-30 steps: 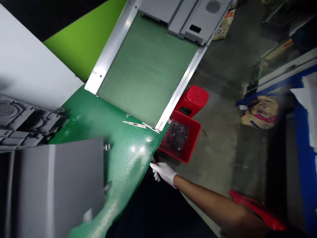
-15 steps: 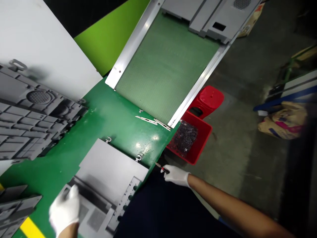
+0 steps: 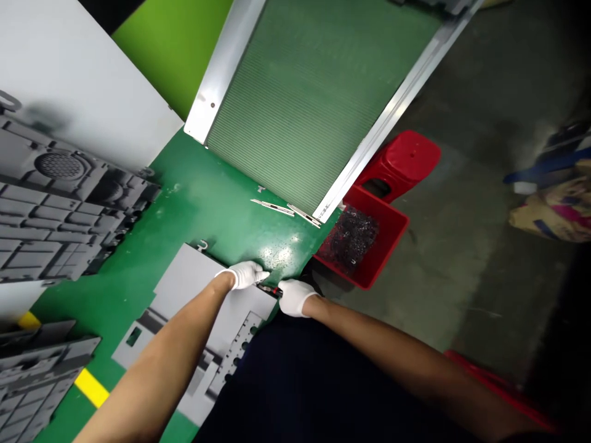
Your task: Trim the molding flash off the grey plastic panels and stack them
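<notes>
1. A person in white gloves works at a green tabletop [image 3: 203,203], both hands meeting at the far corner of a flat grey plastic panel [image 3: 194,289] that lies on it.
2. The left hand [image 3: 244,274] rests on that corner, fingers pressed down onto the panel, not wrapped around anything.
3. The right hand [image 3: 292,296], just beside the left, is closed around a small red-and-black tool [image 3: 270,288] whose tip reaches the panel edge between the two hands; its exact type is too small to tell.
4. Just beyond the hands, two thin metal strips [image 3: 284,210] lie on the tabletop at the foot of a ribbed green conveyor belt [image 3: 314,104] framed by silver rails.
5. To the right of the right hand, off the tabletop edge, a red bin [image 3: 390,246] holds a heap of dark scraps [image 3: 353,234], with a red stool [image 3: 406,161] beyond it on the concrete floor.
6. Far to the left of the left hand sit stacked grey moulded housings [image 3: 55,209], ribbed sides up, near a white sheet [image 3: 69,80].
</notes>
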Available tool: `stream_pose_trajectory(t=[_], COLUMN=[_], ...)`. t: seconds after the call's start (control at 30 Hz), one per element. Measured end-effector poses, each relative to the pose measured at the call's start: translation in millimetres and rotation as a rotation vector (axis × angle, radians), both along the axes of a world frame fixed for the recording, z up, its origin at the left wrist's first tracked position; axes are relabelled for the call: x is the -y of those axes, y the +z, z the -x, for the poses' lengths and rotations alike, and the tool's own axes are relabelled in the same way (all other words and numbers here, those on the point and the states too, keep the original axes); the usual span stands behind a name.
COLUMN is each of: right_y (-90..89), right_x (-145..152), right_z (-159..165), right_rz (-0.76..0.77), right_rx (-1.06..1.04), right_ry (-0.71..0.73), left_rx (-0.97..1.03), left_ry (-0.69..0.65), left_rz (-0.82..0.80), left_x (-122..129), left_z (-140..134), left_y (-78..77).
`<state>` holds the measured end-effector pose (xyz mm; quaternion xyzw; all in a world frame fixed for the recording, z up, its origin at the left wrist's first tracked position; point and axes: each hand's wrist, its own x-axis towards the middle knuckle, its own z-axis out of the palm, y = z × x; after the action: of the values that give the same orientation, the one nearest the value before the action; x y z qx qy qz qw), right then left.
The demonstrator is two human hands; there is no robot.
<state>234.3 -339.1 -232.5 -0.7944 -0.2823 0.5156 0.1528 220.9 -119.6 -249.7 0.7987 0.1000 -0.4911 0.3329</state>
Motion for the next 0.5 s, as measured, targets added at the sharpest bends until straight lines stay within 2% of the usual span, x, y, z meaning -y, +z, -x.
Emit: stream_pose_trajectory(t=[0.3, 0.5], right_y=[-0.7, 0.2], right_x=[-8.1, -14.2], right_z=[3.8, 2.6], right_rz=[-0.009, 0.043], right_rx=[0.016, 0.026], right_ry=[0.046, 0.101], left_rx=[-0.005, -0.008], left_ry=[0.058, 0.085], left_rz=[0.058, 0.086], left_x=[-4.9, -5.1], left_z=[4.5, 5.6], left_y=[-11.1, -11.5])
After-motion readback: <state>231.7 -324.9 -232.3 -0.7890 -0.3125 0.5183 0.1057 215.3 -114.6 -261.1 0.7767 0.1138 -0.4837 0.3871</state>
